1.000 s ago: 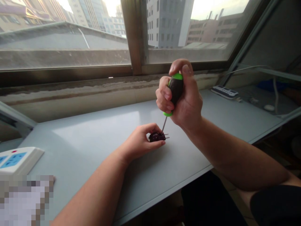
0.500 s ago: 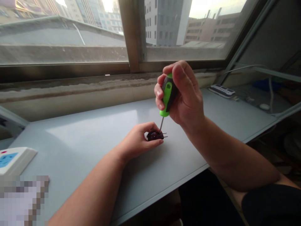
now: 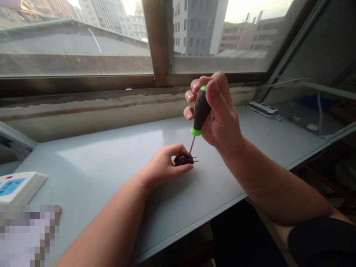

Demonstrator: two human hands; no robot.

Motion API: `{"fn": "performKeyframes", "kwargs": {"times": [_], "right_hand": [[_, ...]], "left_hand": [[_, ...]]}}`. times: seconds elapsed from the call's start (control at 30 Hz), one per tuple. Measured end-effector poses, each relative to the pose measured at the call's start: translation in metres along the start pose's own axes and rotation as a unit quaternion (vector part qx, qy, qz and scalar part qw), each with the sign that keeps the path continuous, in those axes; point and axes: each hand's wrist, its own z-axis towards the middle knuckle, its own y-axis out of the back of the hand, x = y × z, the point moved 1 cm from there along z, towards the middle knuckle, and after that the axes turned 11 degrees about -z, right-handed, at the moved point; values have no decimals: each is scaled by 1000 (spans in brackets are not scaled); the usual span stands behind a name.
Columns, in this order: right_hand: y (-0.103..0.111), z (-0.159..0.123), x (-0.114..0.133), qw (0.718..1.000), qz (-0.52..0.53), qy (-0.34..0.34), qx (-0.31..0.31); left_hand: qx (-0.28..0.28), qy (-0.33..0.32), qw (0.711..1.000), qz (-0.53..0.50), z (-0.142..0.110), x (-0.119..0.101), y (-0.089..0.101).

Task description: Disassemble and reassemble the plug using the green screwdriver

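Note:
My left hand (image 3: 161,167) rests on the table, its fingers pinching a small dark plug (image 3: 182,160) with metal prongs pointing right. My right hand (image 3: 221,115) grips a black-and-green screwdriver (image 3: 201,112) above it, held tilted with fingers around the handle. The thin steel shaft (image 3: 191,146) runs down to the top of the plug, and its tip appears to touch there. My left fingers hide part of the plug.
The pale grey tabletop (image 3: 91,159) runs along a window sill. A white power strip (image 3: 16,187) sits at the left, another (image 3: 262,108) stands at the far right with cables, and a pixelated patch (image 3: 27,237) covers the lower left corner.
The screwdriver handle has turned in my right hand, its black side now facing me instead of green. The plug and my left hand stay in place.

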Motion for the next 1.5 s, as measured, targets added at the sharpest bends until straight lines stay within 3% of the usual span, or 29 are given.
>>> {"fn": "performKeyframes", "kwargs": {"times": [0.23,0.47,0.63,0.73,0.83,0.97,1.17,1.33,1.5], "right_hand": [[3,1,0,996,-34,-64,60],[1,-7,-2,996,-83,-20,-35],[2,-2,-2,997,-58,-50,14],[2,-2,-3,996,-45,-81,-4],[4,-3,-6,996,-46,-70,-32],[8,1,-6,997,-50,-53,-5],[2,-1,0,999,31,-40,-11],[-2,-8,0,996,-74,-22,-42],[-6,-8,-1,995,-38,-38,80]], "left_hand": [[0,-2,1000,3,0,-1,0],[2,8,1000,0,0,-1,0],[1,9,1000,-4,0,-1,0],[1,7,1000,-3,0,-1,-1],[2,4,1000,0,0,-1,0],[4,3,1000,2,0,0,0],[3,3,1000,5,0,1,0],[2,1,1000,6,0,0,0],[0,6,1000,4,0,0,0]]}}
